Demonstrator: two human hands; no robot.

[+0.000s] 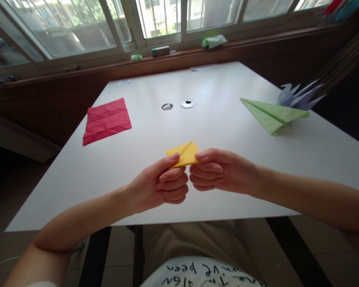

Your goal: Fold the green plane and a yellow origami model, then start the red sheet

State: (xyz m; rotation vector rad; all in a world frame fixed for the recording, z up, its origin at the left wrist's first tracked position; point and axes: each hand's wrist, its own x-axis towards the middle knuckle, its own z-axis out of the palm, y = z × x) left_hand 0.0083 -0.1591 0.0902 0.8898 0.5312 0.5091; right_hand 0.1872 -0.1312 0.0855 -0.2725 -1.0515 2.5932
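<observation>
A small yellow folded paper (188,153) is held up above the near half of the white table, a diagonal fold line running across its top face. My left hand (167,179) grips its left lower corner, thumb on top and fingers curled beneath. On the right side, my right hand (217,169) pinches it in the same way, thumb over the edge. The knuckles of both hands nearly meet below the paper. The underside of the paper is hidden by the fingers.
A creased red paper sheet (108,120) lies at the table's left. To the right sit a green paper plane (273,113) and a pale purple folded paper piece (299,97). Two round inserts, one a silver ring (187,104), mark the white tabletop (155,131). Small items line the windowsill (185,54).
</observation>
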